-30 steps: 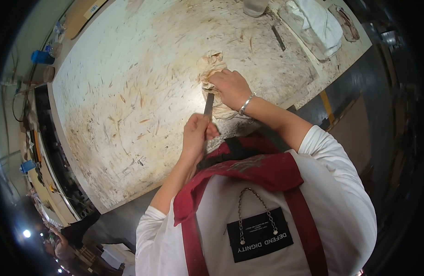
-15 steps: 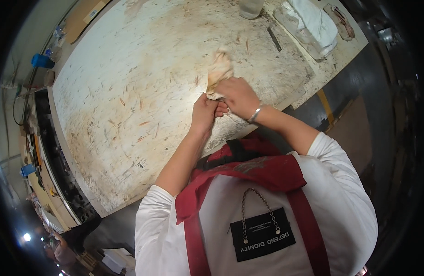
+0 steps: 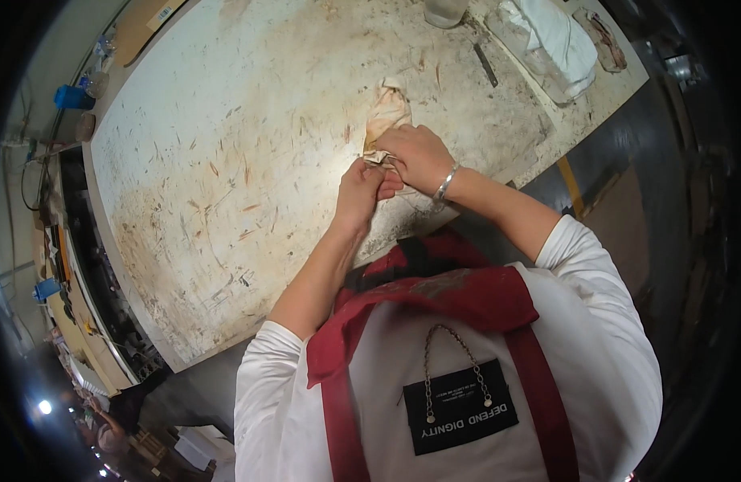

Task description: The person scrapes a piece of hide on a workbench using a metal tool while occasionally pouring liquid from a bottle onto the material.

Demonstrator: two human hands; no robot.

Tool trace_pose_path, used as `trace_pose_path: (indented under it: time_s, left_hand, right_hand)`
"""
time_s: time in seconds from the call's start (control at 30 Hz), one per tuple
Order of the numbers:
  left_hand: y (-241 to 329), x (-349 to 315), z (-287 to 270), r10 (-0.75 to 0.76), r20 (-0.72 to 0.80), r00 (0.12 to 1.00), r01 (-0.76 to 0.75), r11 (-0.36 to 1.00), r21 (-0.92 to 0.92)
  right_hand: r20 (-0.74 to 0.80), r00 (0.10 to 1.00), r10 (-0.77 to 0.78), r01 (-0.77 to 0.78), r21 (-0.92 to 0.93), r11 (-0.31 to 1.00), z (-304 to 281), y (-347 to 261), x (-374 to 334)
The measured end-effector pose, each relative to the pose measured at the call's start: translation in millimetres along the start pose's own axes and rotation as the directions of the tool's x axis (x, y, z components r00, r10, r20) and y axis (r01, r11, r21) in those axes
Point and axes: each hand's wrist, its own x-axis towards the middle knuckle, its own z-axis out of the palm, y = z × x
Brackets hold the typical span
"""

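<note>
A crumpled, cream-coloured, cloth-like bundle point(image 3: 388, 108) with brownish stains stands out beyond my hands, over the worktable point(image 3: 250, 145). My right hand point(image 3: 421, 158) is closed around its near part, knuckles up, a silver bracelet at the wrist. Just left of it, my left hand point(image 3: 361, 193) pinches the gathered near end of the same bundle, its fingers curled toward the right hand. Both hands nearly touch, close to the table's front edge. The underside of the grip and what the bundle may contain are hidden.
A dark flat blade-like strip point(image 3: 485, 64) lies at the far right. Beyond it are a clear container point(image 3: 445, 11), a white cloth point(image 3: 565, 44) on clear plastic and a brownish bundle point(image 3: 602, 40). A cardboard box point(image 3: 145, 30) and blue container point(image 3: 71, 98) stand at the far left.
My right hand has turned slightly and shifted a little toward the bundle's far end. The gathered near end shows more folds between the hands. Both hands keep their hold.
</note>
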Motion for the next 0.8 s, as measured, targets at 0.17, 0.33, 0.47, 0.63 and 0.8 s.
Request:
trace_pose_path:
  time_s: [0.17, 0.33, 0.47, 0.63, 0.8]
  left_hand:
    - [-1, -1, 0, -0.033, -0.043, 0.999, 0.032, 0.999, -0.026]
    - [-2, 0, -2, -0.022, -0.034, 0.999, 0.021, 0.999, -0.031]
    - [3, -22, -11, -0.035, -0.089, 0.995, 0.035, 0.999, -0.012]
    - [13, -67, -38, -0.069, -0.126, 0.990, 0.072, 0.997, 0.020]
    - [23, -63, -38, -0.005, -0.109, 0.994, 0.001, 0.999, -0.034]
  right_hand:
    - [-0.010, 0.986, 0.164, -0.164, -0.063, 0.984, 5, 10, 8]
    - [0.049, 0.997, 0.059, -0.057, -0.047, 0.997, -1, 1, 9]
    - [-0.019, 0.993, 0.120, -0.121, -0.063, 0.991, 6, 8, 9]
    - [-0.014, 0.967, 0.253, -0.253, 0.016, 0.967, 7, 10, 11]
    - [0.106, 0.896, 0.432, -0.392, 0.647, 0.654, -14, 34, 4]
